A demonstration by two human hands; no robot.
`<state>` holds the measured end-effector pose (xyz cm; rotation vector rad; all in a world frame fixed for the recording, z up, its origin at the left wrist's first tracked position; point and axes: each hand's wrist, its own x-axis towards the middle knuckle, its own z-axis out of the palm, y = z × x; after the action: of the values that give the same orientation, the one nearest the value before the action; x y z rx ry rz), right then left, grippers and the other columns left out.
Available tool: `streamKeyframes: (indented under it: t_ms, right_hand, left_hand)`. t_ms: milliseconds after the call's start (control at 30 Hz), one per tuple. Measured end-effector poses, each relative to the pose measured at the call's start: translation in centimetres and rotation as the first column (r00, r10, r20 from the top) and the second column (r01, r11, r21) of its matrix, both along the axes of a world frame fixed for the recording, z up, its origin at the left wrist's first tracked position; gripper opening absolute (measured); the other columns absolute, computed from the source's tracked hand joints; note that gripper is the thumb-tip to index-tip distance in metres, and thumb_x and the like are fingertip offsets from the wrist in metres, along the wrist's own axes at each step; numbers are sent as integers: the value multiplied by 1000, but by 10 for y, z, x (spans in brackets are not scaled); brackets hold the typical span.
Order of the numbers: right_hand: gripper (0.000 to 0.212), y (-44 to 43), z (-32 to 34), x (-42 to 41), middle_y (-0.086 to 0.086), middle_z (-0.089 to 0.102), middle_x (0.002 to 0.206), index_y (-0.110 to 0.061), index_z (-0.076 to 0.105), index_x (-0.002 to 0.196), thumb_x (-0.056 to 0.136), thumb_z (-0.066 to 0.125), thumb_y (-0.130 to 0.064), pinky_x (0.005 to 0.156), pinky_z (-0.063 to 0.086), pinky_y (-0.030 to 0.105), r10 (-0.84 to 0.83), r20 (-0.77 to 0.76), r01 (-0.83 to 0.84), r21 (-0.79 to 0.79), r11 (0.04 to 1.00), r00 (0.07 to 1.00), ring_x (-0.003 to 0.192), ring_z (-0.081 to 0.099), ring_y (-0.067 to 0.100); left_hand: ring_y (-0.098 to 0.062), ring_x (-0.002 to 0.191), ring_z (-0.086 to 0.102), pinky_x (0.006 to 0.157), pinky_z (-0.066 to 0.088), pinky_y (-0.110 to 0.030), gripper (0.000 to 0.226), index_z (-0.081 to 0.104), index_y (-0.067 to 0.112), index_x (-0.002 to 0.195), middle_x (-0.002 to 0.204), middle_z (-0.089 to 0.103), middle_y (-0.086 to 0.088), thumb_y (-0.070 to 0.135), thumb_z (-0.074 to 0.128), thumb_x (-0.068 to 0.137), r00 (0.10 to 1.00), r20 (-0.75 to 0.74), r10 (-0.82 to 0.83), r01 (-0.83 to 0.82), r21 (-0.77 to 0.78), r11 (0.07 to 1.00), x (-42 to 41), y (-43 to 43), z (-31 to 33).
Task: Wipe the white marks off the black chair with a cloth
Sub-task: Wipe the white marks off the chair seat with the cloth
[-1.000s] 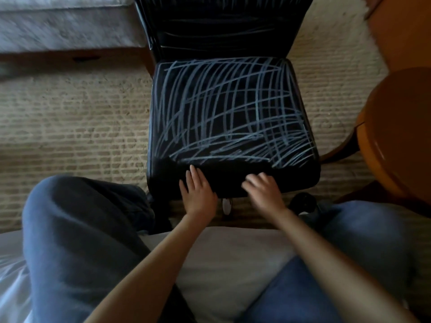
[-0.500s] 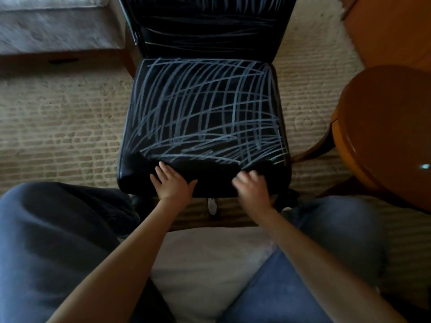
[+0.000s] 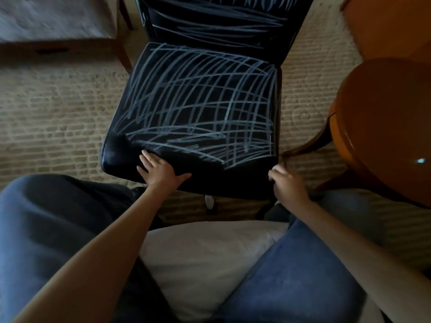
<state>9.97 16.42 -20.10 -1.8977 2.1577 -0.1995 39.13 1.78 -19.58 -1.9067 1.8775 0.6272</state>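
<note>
black chair [image 3: 198, 108], backrest at far end, front edge nearest

Dim room; motion blur top left; wide-angle bowing at edges.

glossy black chair [image 3: 198, 108], polished wooden table [image 3: 384, 127]

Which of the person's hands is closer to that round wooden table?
Right. The right hand grips the front corner of the black chair nearest the round wooden table; the left hand rests flat on the seat's front edge, farther from it.
</note>
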Motion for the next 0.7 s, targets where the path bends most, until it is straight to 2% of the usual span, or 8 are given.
streamKeyframes:
  t_ms: [133, 267, 300, 367, 433, 533, 600, 700]
  right_hand:
    - [23, 4, 4, -3, 13, 49, 84, -4, 51, 75, 74, 46, 19, 56, 45, 47, 58, 26, -59, 48, 997, 998, 64, 47, 33]
    - [18, -45, 24, -30, 14, 57, 99, -2, 60, 90, 82, 50, 11, 68, 44, 35, -277, 12, 278, -48, 959, 961, 83, 56, 34]
    - [18, -54, 27, -29, 13, 57, 102, -3, 61, 93, 83, 52, 9, 69, 44, 34, -299, -8, 298, -51, 953, 954, 86, 57, 33]
    - [21, -57, 26, -10, 12, 58, 99, -6, 63, 91, 80, 53, 9, 69, 46, 36, -183, -10, 182, -54, 982, 983, 85, 57, 35]
    - [23, -38, 18, 17, 15, 59, 95, -5, 64, 87, 78, 52, 12, 65, 45, 40, 40, -13, -40, -40, 998, 999, 80, 53, 37]
    - [25, -9, 7, 40, 15, 59, 89, -5, 66, 86, 69, 61, 13, 55, 44, 40, 287, -113, -294, -51, 954, 951, 74, 50, 35]
    - [30, -14, 2, 42, 13, 58, 87, -7, 66, 86, 64, 65, 13, 59, 42, 38, 289, -170, -312, -130, 941, 942, 78, 47, 32]
    - [30, -53, -3, 51, 10, 60, 94, -10, 66, 91, 70, 65, 11, 68, 46, 43, 150, -182, -188, -216, 958, 972, 87, 45, 31]
  left_hand:
    - [-38, 144, -9, 115, 7, -52, 132, -12, -10, 143, 153, -14, -26, 73, 59, 70, 1000, 11, -6, 6, -9, 1000, 3, -5, 3]
    - [-37, 144, -10, 116, 5, -52, 132, -12, -10, 143, 153, -15, -25, 73, 59, 70, 1000, 3, -1, 1, -11, 1000, 5, -6, 2]
    - [-37, 144, -10, 116, 5, -52, 131, -12, -9, 143, 153, -15, -25, 74, 59, 70, 1000, -3, -4, 4, -18, 1000, 5, -5, 2]
    - [-36, 144, -10, 116, 5, -51, 130, -11, -9, 144, 154, -15, -25, 74, 58, 70, 1000, -9, -6, 6, -35, 999, 6, -3, 1]
    - [-36, 144, -11, 116, 5, -51, 130, -11, -8, 144, 154, -15, -24, 74, 58, 70, 1000, -12, -4, 4, -44, 999, 6, -2, 1]
    - [-35, 144, -11, 116, 6, -51, 130, -12, -8, 144, 154, -15, -24, 75, 57, 70, 1000, -26, -1, 0, -59, 998, 7, -1, -1]
    - [-35, 144, -12, 116, 5, -52, 130, -12, -7, 144, 154, -16, -23, 76, 56, 70, 999, -46, 1, -4, -71, 997, 9, 0, -4]
    - [-34, 143, -15, 115, 4, -52, 130, -12, -7, 144, 154, -18, -23, 76, 55, 70, 998, -67, -6, 0, -86, 996, 12, 2, -5]
